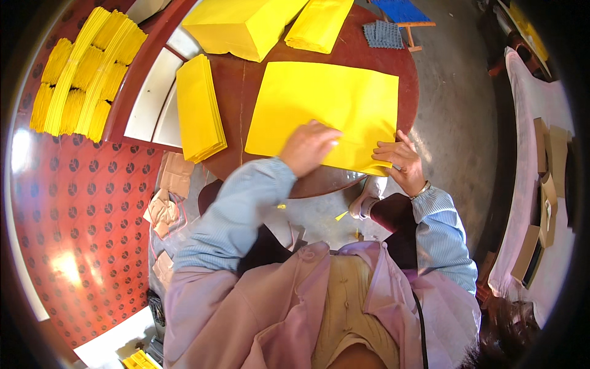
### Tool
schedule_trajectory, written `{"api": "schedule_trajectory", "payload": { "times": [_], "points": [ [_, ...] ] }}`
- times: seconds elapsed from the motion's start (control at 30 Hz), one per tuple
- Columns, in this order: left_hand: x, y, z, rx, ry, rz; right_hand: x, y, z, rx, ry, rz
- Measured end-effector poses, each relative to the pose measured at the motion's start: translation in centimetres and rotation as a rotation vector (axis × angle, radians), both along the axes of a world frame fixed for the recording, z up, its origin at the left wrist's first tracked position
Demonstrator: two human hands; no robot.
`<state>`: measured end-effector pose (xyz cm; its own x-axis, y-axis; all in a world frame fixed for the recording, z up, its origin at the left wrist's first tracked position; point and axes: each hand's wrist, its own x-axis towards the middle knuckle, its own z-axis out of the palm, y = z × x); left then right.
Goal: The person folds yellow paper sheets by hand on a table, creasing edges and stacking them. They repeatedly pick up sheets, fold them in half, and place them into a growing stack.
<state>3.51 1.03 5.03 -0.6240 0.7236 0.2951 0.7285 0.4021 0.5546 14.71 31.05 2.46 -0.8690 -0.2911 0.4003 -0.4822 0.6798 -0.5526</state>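
A wide, flat yellow sheet [326, 104] of paper or cloth lies on the round dark-red table [236, 126] in front of me. My left hand [310, 146] rests on its near part, slightly blurred, fingers stretched toward the right and holding nothing I can see. At the sheet's near right corner, my right hand [402, 161] pinches the edge, with the thumb underneath hidden. The near edge curls up a little by those fingers. Left of the sheet stands a folded yellow stack [200, 111], which neither hand touches.
Larger yellow stacks [236, 27] sit at the table's far side, near a grey textured pad [383, 35]. Bundled yellow pieces [86, 74] lie on a red patterned surface [86, 215] to the left. Cardboard boxes [544, 209] rest on a pale cloth at the right.
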Motion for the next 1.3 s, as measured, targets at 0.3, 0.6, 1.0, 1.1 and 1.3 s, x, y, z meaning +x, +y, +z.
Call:
{"api": "schedule_trajectory", "payload": {
  "times": [0.3, 0.6, 1.0, 1.1, 1.3],
  "points": [
    [-9.1, -14.0, 2.4, -0.160, -0.557, 0.243, -1.1, -0.9, 0.8, -0.185, -0.174, -0.348],
    [-9.9, -14.9, 1.4, -0.002, -0.857, 0.419, -3.8, -1.3, 1.8, -0.274, -0.408, -0.520],
    [-11.7, -13.9, 0.0, -0.055, -0.812, 0.419, -4.0, -2.0, 1.7, -0.386, -0.343, -0.553],
    [-12.0, -13.7, -0.2, -0.085, -0.785, 0.459, -4.1, -2.0, 1.6, -0.139, -0.171, -0.634],
    [-11.8, -13.2, 0.1, -0.142, -0.715, 0.548, -4.5, -1.9, 0.2, -0.091, -0.149, -0.729]
  ]
}}
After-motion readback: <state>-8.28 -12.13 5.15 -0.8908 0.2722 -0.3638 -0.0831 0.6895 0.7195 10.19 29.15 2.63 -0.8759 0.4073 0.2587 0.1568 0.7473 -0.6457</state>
